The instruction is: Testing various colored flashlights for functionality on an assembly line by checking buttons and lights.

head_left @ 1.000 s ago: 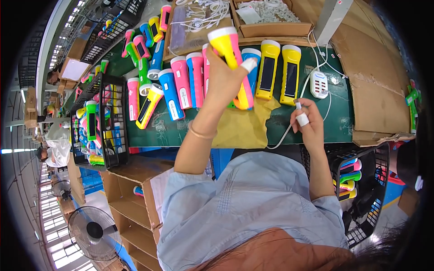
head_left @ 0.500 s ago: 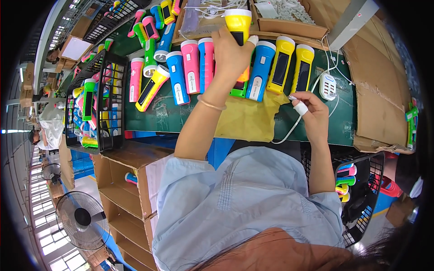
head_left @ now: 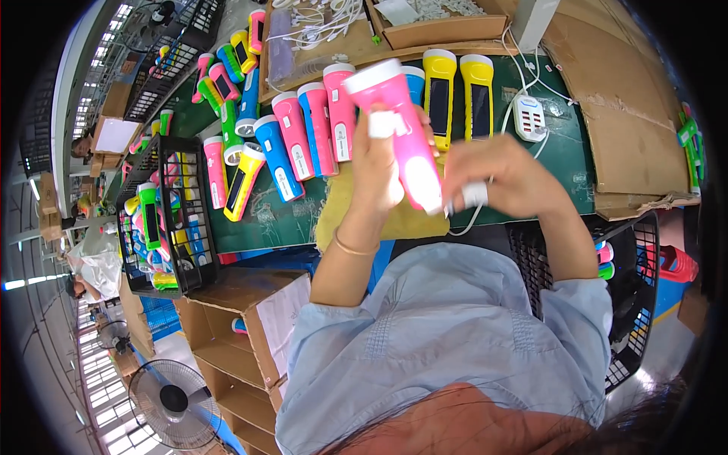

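My left hand (head_left: 373,163) is wrapped round a pink flashlight (head_left: 414,158) with a white head, tilted over the yellow cloth (head_left: 341,212). Close to the flashlight's lower end, my right hand (head_left: 504,176) pinches the end of a white cable (head_left: 472,221); whether the plug touches the flashlight I cannot tell. White wraps cover a digit on each hand. Beyond the left hand stands a row of flashlights, among them a blue one (head_left: 279,161) and a pink one (head_left: 339,114). Two yellow flashlights with dark panels, one of them (head_left: 440,95) nearer, lie beyond my right hand.
A white multi-port charger (head_left: 529,118) sits at the right of the green table (head_left: 250,236). At left is a black basket (head_left: 199,250) full of flashlights. Behind the row are a parts tray (head_left: 318,47) and a cardboard box (head_left: 447,30). Cardboard shelves (head_left: 250,299) stand below.
The yellow flashlight is no longer in my left hand, which now holds a pink one, lower and nearer. My right hand has moved left with the cable end to the flashlight's lower end.
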`<state>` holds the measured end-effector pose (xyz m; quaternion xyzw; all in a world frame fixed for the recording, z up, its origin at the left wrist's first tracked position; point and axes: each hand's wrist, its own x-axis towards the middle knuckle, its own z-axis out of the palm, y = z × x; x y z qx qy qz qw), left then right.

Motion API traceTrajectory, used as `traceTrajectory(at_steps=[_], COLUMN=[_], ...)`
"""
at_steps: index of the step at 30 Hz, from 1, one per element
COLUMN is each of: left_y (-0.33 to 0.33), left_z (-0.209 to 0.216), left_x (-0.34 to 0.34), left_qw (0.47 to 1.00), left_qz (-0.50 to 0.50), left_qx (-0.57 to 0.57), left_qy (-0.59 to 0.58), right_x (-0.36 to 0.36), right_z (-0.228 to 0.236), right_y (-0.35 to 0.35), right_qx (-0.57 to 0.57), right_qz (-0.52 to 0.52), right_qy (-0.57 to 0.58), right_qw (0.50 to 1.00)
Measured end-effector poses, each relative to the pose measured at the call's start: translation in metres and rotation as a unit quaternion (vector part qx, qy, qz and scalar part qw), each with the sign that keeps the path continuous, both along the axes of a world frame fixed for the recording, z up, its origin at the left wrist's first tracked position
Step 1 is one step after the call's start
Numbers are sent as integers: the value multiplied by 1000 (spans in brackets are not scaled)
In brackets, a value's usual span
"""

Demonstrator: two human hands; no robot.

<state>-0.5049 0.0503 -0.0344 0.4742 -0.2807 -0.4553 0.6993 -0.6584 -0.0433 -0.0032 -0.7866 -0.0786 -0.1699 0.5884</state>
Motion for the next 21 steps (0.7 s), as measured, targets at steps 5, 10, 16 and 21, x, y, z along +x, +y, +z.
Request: traceTrajectory(at_steps=[5, 10, 16, 21], left_y=[9, 12, 24, 41], left_z=[4, 1, -15, -25], left_x=[-1, 3, -28, -32], left_qw=[972, 949, 951, 867], left_qz=[0, 23, -14, -52], left_qx=[-208, -145, -253, -231], left_qy=[111, 280, -176, -439], right_x=[-9, -28, -11, -7], right_z=[-27, -51, -58, -85], right_y=[37, 52, 58, 55], right_qx=[-170, -319, -76, -20], right_qz=[-110, -111, -305, -266], right_qy=[-75, -193, -41, -43], right_qw=[976, 921, 948, 963])
